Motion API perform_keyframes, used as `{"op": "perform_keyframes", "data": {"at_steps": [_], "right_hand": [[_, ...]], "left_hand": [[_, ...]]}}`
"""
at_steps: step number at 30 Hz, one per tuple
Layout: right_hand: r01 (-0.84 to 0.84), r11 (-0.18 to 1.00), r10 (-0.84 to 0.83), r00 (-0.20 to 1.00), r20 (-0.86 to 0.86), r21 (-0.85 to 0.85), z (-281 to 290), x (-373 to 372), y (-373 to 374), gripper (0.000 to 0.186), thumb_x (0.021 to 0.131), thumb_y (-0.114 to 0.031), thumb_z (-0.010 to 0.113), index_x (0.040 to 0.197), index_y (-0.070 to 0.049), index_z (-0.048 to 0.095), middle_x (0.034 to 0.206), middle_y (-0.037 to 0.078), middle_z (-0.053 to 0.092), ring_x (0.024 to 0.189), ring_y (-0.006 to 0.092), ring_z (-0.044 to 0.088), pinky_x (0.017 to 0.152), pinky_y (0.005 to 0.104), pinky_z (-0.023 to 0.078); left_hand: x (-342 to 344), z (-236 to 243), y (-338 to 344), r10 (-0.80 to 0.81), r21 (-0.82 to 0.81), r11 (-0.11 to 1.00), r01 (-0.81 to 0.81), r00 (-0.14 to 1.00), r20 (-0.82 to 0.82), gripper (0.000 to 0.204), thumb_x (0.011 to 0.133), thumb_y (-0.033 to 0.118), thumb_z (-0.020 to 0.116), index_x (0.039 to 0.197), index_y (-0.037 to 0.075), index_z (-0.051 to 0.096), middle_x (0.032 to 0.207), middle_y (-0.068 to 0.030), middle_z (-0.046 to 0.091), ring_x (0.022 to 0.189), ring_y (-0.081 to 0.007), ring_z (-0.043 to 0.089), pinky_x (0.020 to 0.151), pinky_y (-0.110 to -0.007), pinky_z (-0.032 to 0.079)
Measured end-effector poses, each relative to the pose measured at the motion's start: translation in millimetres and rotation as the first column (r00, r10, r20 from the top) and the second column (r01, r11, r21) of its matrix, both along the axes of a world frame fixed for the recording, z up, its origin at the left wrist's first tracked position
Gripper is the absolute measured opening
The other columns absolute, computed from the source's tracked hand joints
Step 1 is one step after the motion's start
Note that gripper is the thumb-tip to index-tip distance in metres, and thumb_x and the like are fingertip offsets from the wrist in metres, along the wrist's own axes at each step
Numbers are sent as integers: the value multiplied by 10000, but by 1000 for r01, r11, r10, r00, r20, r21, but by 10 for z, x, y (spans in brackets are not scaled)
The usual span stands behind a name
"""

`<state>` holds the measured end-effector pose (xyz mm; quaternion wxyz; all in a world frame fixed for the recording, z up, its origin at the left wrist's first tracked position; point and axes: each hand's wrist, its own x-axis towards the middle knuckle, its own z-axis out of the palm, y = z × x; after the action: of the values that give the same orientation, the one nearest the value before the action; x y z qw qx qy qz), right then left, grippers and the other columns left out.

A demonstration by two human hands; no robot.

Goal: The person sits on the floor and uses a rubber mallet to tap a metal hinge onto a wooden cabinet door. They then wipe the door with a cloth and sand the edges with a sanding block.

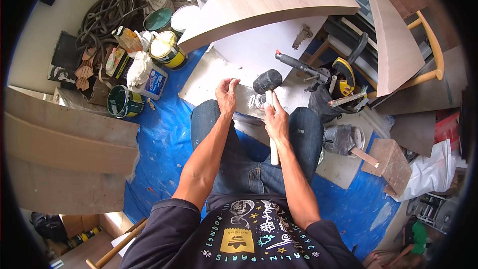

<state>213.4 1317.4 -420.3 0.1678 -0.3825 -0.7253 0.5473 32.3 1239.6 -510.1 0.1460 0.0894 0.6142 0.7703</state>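
My right hand [276, 119] is wrapped round the pale wooden handle of a mallet with a black head [268, 81]. The mallet's head points away from me, over a pale work surface [196, 80] between my knees. To its left, my left hand [227, 94] is raised with thumb and fingers pinched together. Whatever lies in that pinch, if anything, is too small to make out. Just beneath the mallet is a round, shiny, ringed object [259, 101], partly hidden by the mallet and my right hand. Beyond both hands stands a white panel [249, 40].
A curved wood-faced panel [269, 0] spans the far side. Paint tins [167, 50] and a bundle of hoses [112, 17] crowd the far left. A yellow-black power tool [343, 77] and wooden block [386, 164] sit right. Blue sheeting [159, 159] covers the floor.
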Motion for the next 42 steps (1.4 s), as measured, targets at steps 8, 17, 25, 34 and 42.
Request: {"op": "perform_keyframes", "data": {"at_steps": [8,17,25,34,42], "right_hand": [[-4,999,5,1000,15,-51,113,-40,-23,535,1009,-176,528,1528,-62,461,1100,269,713,904,318,732,797,402,556],[-68,995,75,992,-98,78,77,-198,14,533,1038,-155,520,1565,-131,443,953,82,724,597,87,543,541,279,480],[-161,984,168,981,-95,76,482,-303,-9,494,1017,-104,531,1494,10,474,1331,278,642,1161,358,685,956,399,533],[-223,960,253,951,-179,172,431,-456,-35,481,985,-39,556,1456,41,503,1302,266,658,1154,365,690,946,412,549],[-260,946,276,959,-63,195,467,-551,41,482,967,-55,584,1444,-3,537,1208,276,691,1033,383,721,881,419,555]], "left_hand": [[40,49,-33,-14,-99,995,3,994,-110,197,1017,99,642,1090,-84,650,992,-145,762,952,-177,731,900,-282,551],[93,119,-27,-7,-196,980,-25,987,-163,182,1011,90,644,1077,-74,688,958,-115,768,904,-144,722,845,-267,547],[129,155,-10,16,-320,942,-97,969,-246,169,986,98,676,1081,-34,723,909,-102,767,805,-126,689,767,-278,537],[94,112,-73,-23,-390,918,-78,968,-248,185,984,116,664,1079,-34,714,886,-108,753,794,-127,680,745,-301,533],[147,229,-71,-33,-466,879,-96,965,-261,258,984,199,683,1081,-34,732,898,-160,758,784,-210,703,758,-355,536]]}}
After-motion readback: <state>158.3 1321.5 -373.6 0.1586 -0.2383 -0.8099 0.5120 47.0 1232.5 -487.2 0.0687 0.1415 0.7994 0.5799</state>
